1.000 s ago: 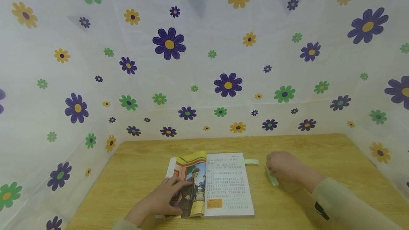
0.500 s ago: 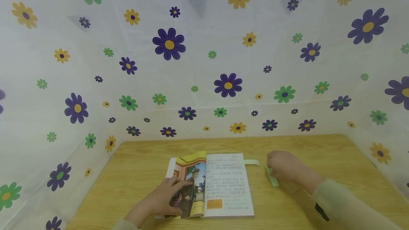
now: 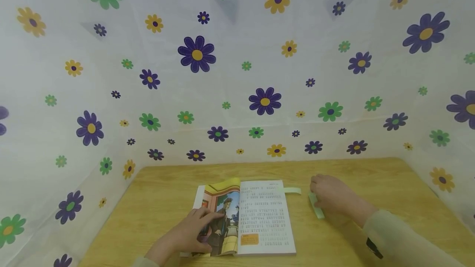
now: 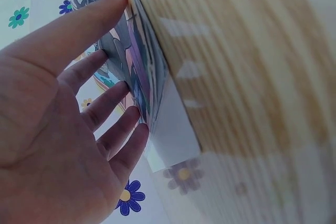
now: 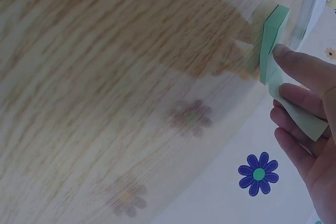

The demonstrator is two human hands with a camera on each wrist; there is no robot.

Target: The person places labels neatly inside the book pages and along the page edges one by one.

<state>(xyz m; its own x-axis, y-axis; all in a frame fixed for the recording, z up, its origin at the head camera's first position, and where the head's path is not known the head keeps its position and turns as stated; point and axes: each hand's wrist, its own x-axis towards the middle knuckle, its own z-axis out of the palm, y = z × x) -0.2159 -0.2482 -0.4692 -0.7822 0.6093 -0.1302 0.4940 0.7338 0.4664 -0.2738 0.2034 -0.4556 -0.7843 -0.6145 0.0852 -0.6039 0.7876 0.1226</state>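
An open book (image 3: 265,217) lies on the wooden table, a colour picture on its left page and printed text on its right. My left hand (image 3: 187,230) rests on the picture page, fingers spread and gently bent; its fingertips (image 4: 126,87) touch the page in the left wrist view. Right of the book, my right hand (image 3: 332,193) holds a small pad of pale green sticky notes (image 5: 275,38). The thumb (image 5: 296,66) presses on the pad, and a lifted strip (image 5: 299,111) curls down across the fingers. From the head view most of the pad is hidden under the hand.
A pale green sticky strip (image 3: 293,191) juts from the right page's upper edge. Around the table (image 3: 156,188) stands a white curtain (image 3: 237,85) printed with flowers, close behind its far edge and along both sides.
The head view has tilted up slightly, so the scene sits a little lower. Both hands stay nearly in place, the left on the book and the right on the sticky notes.
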